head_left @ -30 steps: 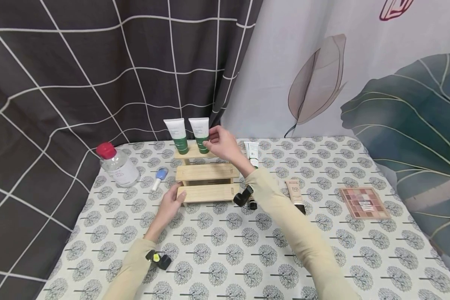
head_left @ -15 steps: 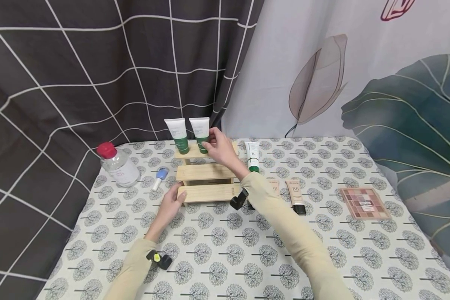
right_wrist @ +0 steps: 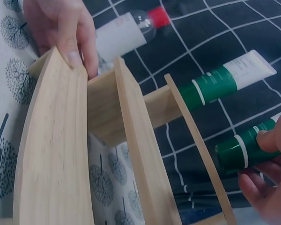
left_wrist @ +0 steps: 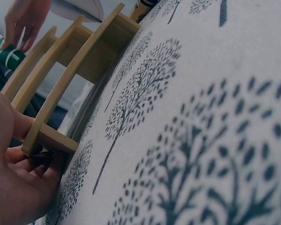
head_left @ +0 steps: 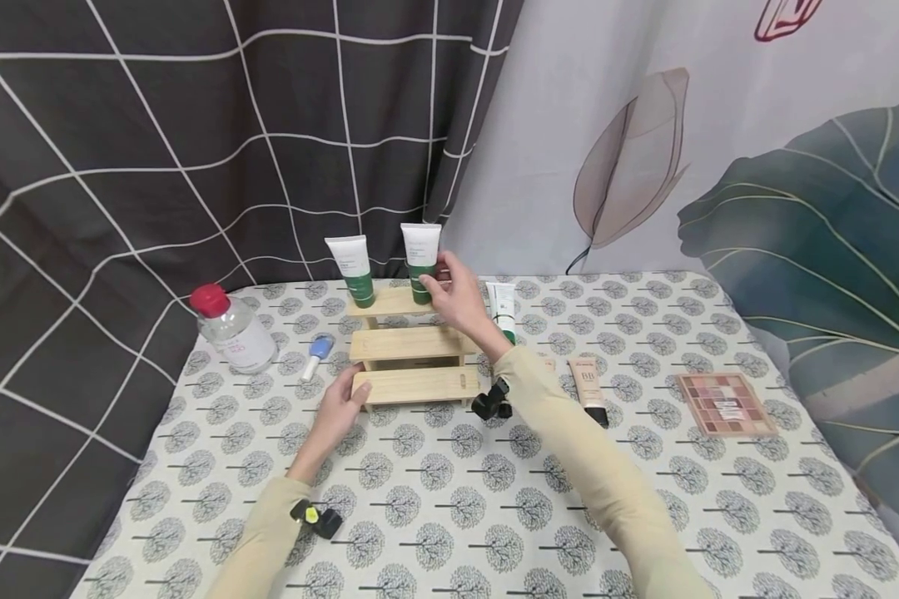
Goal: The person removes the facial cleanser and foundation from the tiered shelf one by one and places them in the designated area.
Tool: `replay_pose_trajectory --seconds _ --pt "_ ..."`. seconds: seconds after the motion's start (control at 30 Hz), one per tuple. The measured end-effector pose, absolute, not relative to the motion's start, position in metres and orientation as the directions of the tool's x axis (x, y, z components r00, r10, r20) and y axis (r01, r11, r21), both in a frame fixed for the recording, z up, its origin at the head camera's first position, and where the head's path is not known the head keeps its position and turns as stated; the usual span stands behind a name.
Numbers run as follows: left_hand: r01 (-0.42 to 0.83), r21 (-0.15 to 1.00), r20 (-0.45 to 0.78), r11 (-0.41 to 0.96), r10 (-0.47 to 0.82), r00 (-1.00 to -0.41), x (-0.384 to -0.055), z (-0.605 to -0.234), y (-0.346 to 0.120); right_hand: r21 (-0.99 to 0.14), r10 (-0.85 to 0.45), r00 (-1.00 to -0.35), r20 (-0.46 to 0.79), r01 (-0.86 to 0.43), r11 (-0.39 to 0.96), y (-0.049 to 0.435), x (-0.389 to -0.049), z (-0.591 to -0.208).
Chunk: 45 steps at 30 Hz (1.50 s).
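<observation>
A three-step wooden stand [head_left: 415, 385] stands on the table. At the left end of its lowest step, my left hand [head_left: 340, 405] grips the board, thumb on top and fingers beneath in the left wrist view [left_wrist: 18, 173]. Fingers and thumb of my right hand [head_left: 459, 301] pinch a green-and-white squeeze tube [head_left: 421, 249] by its green lower part, over the right half of the top step. In the right wrist view its cap end [right_wrist: 229, 153] looks slightly off the board. A matching tube [head_left: 355, 268] stands cap-down on the top step's left end.
Left of the stand are a clear bottle with a red cap [head_left: 240, 337] and a small blue-and-white bottle [head_left: 318, 353]. To the right lie another green-and-white tube [head_left: 503, 304], BB cream tubes [head_left: 588, 387], one mostly behind my right sleeve, and an eyeshadow palette [head_left: 727, 405].
My right hand has moved the pinched tube to the right and slightly up, away from the matching tube. My left hand keeps its grip on the stand.
</observation>
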<state>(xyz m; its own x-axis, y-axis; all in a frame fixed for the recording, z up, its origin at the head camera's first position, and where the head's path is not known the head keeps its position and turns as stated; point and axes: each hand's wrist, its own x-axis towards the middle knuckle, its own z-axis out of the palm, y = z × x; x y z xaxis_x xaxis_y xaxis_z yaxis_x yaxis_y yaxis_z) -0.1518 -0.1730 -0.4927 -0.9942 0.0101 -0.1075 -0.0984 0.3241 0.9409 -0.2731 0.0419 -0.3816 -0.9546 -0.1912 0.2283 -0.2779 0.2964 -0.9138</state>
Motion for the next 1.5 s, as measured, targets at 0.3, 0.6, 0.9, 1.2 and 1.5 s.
replay_pose_trajectory --seconds 0.3,0.6,0.9,1.2,1.5 --pt "-0.094 0.94 -0.104 0.329 0.014 -0.994 -0.152 -0.493 -0.174 -0.926 -0.144 -0.967 0.208 -0.242 0.289 0.06 -0.274 -0.382" --pt "-0.097 0.936 -0.108 0.338 0.014 -0.994 -0.152 -0.492 -0.173 -0.918 -0.088 -0.96 0.267 -0.281 0.28 0.08 -0.278 -0.387" --pt "-0.097 0.936 -0.109 0.339 0.015 -0.994 -0.152 -0.493 -0.173 -0.918 -0.035 -0.964 0.264 -0.263 0.297 0.101 -0.282 -0.391" --pt "-0.103 0.937 -0.114 0.332 0.014 -0.993 -0.154 -0.497 -0.175 -0.912 -0.008 -0.968 0.251 -0.239 0.334 0.122 -0.281 -0.397" --pt "-0.11 0.937 -0.122 0.333 0.015 -0.992 -0.155 -0.496 -0.174 -0.913 0.01 -0.977 0.214 -0.196 0.357 0.145 -0.283 -0.404"
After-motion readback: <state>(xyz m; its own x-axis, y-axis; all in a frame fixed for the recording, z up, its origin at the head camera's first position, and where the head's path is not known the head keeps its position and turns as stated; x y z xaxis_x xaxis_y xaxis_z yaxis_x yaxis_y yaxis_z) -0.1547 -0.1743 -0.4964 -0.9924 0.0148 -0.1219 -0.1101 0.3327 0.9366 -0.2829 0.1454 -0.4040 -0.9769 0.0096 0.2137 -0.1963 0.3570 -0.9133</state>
